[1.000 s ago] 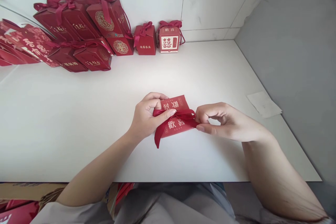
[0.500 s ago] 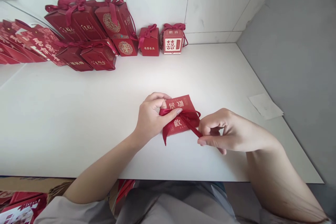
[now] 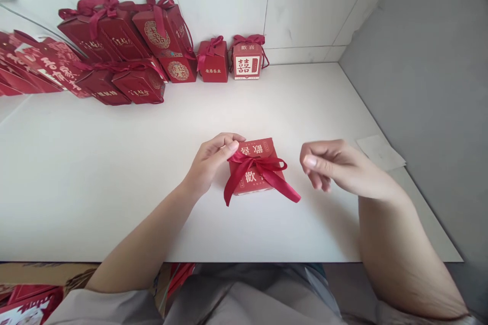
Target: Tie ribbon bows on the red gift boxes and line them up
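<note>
A small red gift box (image 3: 263,148) with pale printed characters sits on the white table in front of me. Across its top a red satin ribbon (image 3: 267,170) is tied in a bow, its two tails hanging over the near side. My left hand (image 3: 213,160) grips the box at its left side, thumb on the upper left corner and fingers round the far edge. To the right of the box, raised and apart from it, is my right hand (image 3: 331,165); its fingers are curled, the thumb lies against them, and nothing shows in them.
Finished-looking red boxes with bows (image 3: 141,84) are stacked along the back left. Two single boxes, one plain red (image 3: 214,63) and one with a white panel (image 3: 247,63), stand by the wall. A white paper (image 3: 381,152) lies at the right edge, beside a grey wall (image 3: 430,86).
My right hand has let go of the ribbon tail and moved up and right. My left thumb has shifted from the bow's middle to the box's corner.
</note>
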`<action>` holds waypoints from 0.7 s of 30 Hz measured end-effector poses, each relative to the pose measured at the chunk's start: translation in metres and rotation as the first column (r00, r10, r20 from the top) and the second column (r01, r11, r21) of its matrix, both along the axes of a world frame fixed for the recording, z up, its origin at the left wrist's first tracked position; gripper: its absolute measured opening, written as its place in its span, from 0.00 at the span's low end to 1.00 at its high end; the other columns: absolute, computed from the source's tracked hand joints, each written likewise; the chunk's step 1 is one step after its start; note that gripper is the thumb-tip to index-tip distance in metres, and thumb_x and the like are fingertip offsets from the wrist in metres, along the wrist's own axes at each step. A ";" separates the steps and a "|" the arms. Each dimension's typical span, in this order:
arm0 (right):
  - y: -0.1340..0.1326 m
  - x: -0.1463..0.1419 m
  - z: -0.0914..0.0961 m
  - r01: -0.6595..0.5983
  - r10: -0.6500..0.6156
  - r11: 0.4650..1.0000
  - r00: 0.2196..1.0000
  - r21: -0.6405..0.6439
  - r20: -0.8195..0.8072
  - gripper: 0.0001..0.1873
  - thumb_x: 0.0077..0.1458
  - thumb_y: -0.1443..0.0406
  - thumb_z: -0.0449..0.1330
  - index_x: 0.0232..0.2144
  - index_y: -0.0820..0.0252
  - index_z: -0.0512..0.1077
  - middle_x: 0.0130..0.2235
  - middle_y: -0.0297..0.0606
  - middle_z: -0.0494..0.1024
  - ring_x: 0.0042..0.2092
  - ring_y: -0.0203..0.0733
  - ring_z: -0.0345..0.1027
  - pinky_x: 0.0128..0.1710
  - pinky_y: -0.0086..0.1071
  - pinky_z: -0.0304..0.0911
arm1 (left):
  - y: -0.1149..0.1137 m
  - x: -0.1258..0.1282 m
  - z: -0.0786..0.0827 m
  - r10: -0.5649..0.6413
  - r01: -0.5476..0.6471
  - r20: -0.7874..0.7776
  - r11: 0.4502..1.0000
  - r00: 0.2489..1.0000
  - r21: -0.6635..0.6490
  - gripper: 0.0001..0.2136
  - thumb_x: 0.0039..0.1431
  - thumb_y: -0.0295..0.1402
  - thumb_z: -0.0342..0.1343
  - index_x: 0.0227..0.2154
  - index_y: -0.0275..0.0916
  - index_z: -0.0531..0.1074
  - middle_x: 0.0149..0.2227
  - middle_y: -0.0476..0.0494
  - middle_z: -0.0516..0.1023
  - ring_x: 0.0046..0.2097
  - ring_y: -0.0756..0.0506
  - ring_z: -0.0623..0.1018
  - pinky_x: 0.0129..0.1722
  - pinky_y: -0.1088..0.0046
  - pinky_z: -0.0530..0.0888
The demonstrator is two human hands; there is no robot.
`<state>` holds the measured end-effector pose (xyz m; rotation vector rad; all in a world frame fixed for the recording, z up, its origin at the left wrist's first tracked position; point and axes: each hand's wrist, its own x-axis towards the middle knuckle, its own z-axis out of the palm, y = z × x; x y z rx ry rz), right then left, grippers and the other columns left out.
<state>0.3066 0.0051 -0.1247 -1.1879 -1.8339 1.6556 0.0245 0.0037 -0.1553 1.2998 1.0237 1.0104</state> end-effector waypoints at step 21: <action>0.002 -0.024 -0.017 -0.174 0.103 0.941 0.964 -0.290 -0.245 0.17 0.60 0.51 0.63 0.39 0.58 0.72 0.18 0.30 0.76 0.14 0.30 0.61 0.12 0.22 0.52 | -0.004 0.007 -0.003 -0.003 0.004 -0.080 1.000 0.997 0.023 0.14 0.56 0.40 0.65 0.29 0.38 0.66 0.52 0.42 0.71 0.50 0.42 0.74 0.47 0.65 0.72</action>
